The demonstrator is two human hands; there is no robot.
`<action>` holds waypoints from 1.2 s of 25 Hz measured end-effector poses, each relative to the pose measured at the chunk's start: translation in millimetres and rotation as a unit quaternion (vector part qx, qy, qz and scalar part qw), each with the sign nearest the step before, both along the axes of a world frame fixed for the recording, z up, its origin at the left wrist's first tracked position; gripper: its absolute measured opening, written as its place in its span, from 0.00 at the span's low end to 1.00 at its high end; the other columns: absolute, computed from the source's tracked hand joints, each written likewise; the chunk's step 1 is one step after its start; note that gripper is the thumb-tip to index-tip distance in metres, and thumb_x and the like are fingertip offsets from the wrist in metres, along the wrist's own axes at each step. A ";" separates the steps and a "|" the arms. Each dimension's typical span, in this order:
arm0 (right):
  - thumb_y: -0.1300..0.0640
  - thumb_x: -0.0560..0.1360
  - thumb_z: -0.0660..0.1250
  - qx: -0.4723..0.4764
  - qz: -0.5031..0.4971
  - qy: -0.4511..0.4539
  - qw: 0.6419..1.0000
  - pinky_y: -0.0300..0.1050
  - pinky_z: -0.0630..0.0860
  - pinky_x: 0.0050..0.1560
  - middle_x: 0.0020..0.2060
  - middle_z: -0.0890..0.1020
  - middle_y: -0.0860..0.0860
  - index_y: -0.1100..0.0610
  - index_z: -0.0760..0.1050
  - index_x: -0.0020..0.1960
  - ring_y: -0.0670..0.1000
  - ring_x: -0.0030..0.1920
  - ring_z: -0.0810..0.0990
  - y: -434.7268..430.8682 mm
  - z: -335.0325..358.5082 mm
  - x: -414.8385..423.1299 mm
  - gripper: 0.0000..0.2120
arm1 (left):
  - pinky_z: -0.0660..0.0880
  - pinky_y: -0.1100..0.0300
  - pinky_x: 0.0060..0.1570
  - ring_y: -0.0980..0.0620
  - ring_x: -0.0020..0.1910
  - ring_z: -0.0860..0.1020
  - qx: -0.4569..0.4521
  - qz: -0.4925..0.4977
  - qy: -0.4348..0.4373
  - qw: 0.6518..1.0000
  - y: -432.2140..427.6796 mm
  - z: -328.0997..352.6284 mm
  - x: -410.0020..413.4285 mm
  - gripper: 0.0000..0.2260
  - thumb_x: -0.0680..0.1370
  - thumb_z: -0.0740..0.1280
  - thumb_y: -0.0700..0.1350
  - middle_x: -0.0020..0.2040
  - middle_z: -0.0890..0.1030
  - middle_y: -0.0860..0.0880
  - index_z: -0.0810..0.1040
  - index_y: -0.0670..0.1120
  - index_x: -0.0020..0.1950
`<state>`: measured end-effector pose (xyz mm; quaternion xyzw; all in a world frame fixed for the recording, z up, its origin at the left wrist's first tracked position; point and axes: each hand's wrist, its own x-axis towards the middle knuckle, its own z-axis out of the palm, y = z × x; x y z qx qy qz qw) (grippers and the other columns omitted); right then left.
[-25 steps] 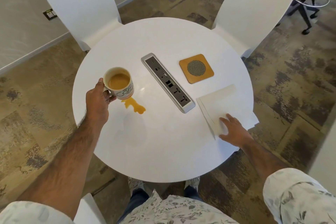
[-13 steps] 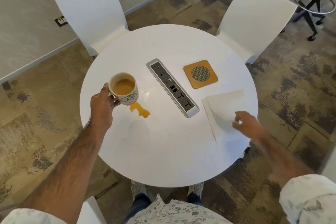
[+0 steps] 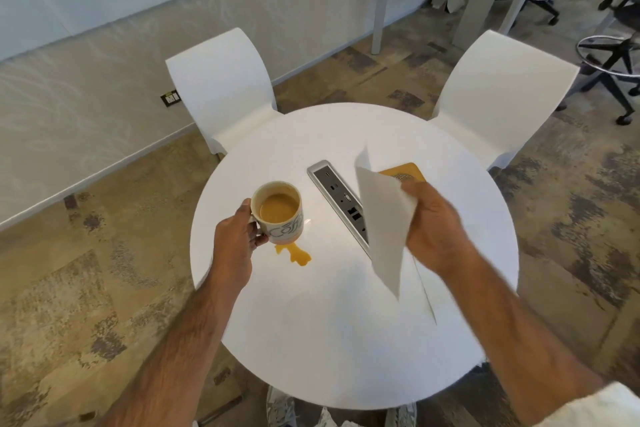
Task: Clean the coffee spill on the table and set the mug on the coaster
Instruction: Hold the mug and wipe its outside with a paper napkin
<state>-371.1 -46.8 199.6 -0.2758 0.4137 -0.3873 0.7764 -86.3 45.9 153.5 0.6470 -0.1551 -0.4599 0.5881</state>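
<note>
A white mug (image 3: 282, 215) with coffee in it is held by its handle in my left hand (image 3: 235, 246), just above the round white table (image 3: 329, 340). A small brown coffee spill (image 3: 294, 253) lies on the tabletop right below the mug. My right hand (image 3: 433, 225) grips a white paper napkin (image 3: 384, 229) lifted in the air over the table's middle. The wooden coaster (image 3: 412, 172) with a mesh centre sits behind the napkin, mostly hidden by it and by my right hand.
A grey power and socket strip (image 3: 332, 184) is set into the table between mug and coaster. Two white chairs (image 3: 225, 87) (image 3: 498, 94) stand at the far side. Office stools (image 3: 613, 55) are at the far right on the carpet.
My right hand has picked the napkin up off the table's right side and carried it left over the middle. My left hand keeps the mug near the spill. The camera tilted up.
</note>
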 end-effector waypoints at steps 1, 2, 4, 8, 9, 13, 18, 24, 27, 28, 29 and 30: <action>0.55 0.76 0.65 0.025 -0.005 -0.023 0.999 0.57 0.71 0.57 0.53 0.80 0.63 0.62 0.80 0.60 0.61 0.52 0.79 5.0 0.7 19.9 0.17 | 0.78 0.57 0.38 0.53 0.41 0.80 0.000 -0.005 0.001 1.000 0.9 3.7 -4.7 0.14 0.85 0.62 0.53 0.39 0.82 0.50 0.83 0.48 0.49; 0.55 0.75 0.65 0.043 -0.008 -0.046 0.998 0.56 0.72 0.59 0.54 0.81 0.62 0.62 0.81 0.60 0.60 0.52 0.80 8.6 1.6 37.3 0.17 | 0.77 0.58 0.37 0.53 0.39 0.80 -0.003 -0.009 0.003 1.000 1.2 8.1 -9.8 0.15 0.85 0.61 0.53 0.37 0.81 0.50 0.83 0.48 0.48; 0.55 0.78 0.63 0.059 0.001 -0.082 0.995 0.56 0.72 0.64 0.58 0.80 0.62 0.63 0.78 0.65 0.59 0.55 0.79 11.3 0.7 62.2 0.19 | 0.77 0.60 0.35 0.55 0.35 0.78 -0.009 -0.019 0.006 1.000 2.2 16.0 -20.2 0.15 0.85 0.61 0.52 0.33 0.80 0.52 0.83 0.47 0.47; 0.53 0.81 0.61 0.030 0.041 -0.069 0.996 0.54 0.77 0.59 0.54 0.82 0.61 0.62 0.80 0.60 0.57 0.51 0.82 6.9 -6.3 86.2 0.16 | 0.76 0.59 0.35 0.55 0.33 0.77 -0.008 -0.044 0.001 0.999 2.5 27.9 -35.6 0.17 0.84 0.64 0.53 0.32 0.78 0.51 0.85 0.49 0.42; 0.53 0.82 0.60 0.011 0.054 -0.062 0.997 0.52 0.79 0.57 0.52 0.84 0.59 0.61 0.82 0.56 0.56 0.50 0.83 4.7 -7.1 88.9 0.16 | 0.76 0.59 0.36 0.56 0.32 0.77 -0.008 -0.053 -0.003 0.999 2.8 30.0 -37.8 0.18 0.84 0.64 0.54 0.31 0.77 0.52 0.86 0.50 0.39; 0.54 0.81 0.58 -0.075 0.106 -0.021 0.991 0.46 0.83 0.48 0.44 0.87 0.53 0.56 0.83 0.45 0.53 0.47 0.85 -3.6 -8.5 93.3 0.16 | 0.77 0.59 0.36 0.56 0.30 0.77 -0.015 -0.071 -0.011 0.997 2.9 35.8 -41.7 0.20 0.84 0.64 0.55 0.29 0.76 0.53 0.86 0.51 0.36; 0.48 0.78 0.68 -0.141 0.154 0.075 0.975 0.43 0.83 0.48 0.54 0.88 0.53 0.56 0.86 0.55 0.51 0.52 0.87 -11.4 -15.4 100.7 0.14 | 0.80 0.61 0.36 0.56 0.36 0.83 -0.027 -0.106 -0.014 0.994 1.1 42.1 -47.0 0.15 0.84 0.64 0.55 0.36 0.84 0.52 0.88 0.53 0.46; 0.25 0.73 0.62 -0.068 0.205 0.078 0.973 0.52 0.81 0.59 0.53 0.88 0.55 0.49 0.86 0.52 0.54 0.57 0.86 -11.3 -27.9 101.6 0.31 | 0.77 0.61 0.32 0.55 0.30 0.72 -0.009 -0.059 0.007 0.998 -8.6 43.2 -47.1 0.17 0.82 0.67 0.53 0.29 0.70 0.51 0.86 0.52 0.36; 0.25 0.73 0.61 -0.029 0.181 0.042 0.982 0.58 0.75 0.68 0.59 0.85 0.60 0.55 0.84 0.60 0.59 0.62 0.83 -8.1 -37.4 103.2 0.36 | 0.77 0.59 0.33 0.52 0.33 0.69 0.008 -0.030 0.011 0.999 -11.4 39.9 -46.0 0.14 0.81 0.69 0.53 0.32 0.65 0.48 0.82 0.49 0.38; 0.28 0.76 0.61 -0.011 0.170 0.016 0.985 0.58 0.76 0.68 0.59 0.85 0.60 0.56 0.83 0.61 0.58 0.61 0.83 -6.7 -41.5 103.3 0.34 | 0.77 0.59 0.32 0.52 0.32 0.69 0.014 -0.022 0.010 1.000 -12.4 38.9 -46.0 0.14 0.81 0.69 0.53 0.32 0.65 0.48 0.81 0.48 0.38; 0.31 0.78 0.61 0.008 0.163 -0.014 0.986 0.57 0.76 0.67 0.60 0.84 0.60 0.57 0.82 0.63 0.58 0.61 0.83 -4.5 -45.6 103.2 0.32 | 0.77 0.59 0.32 0.53 0.32 0.69 0.018 -0.015 0.009 1.000 -13.6 38.3 -45.9 0.14 0.81 0.69 0.52 0.32 0.65 0.48 0.80 0.48 0.38; 0.34 0.80 0.60 0.026 0.158 -0.043 0.986 0.58 0.75 0.67 0.61 0.83 0.61 0.58 0.81 0.66 0.58 0.61 0.82 -1.3 -49.1 103.7 0.31 | 0.77 0.59 0.32 0.53 0.32 0.68 0.018 -0.006 0.010 1.000 -14.9 38.5 -46.0 0.14 0.81 0.69 0.52 0.31 0.65 0.48 0.79 0.48 0.38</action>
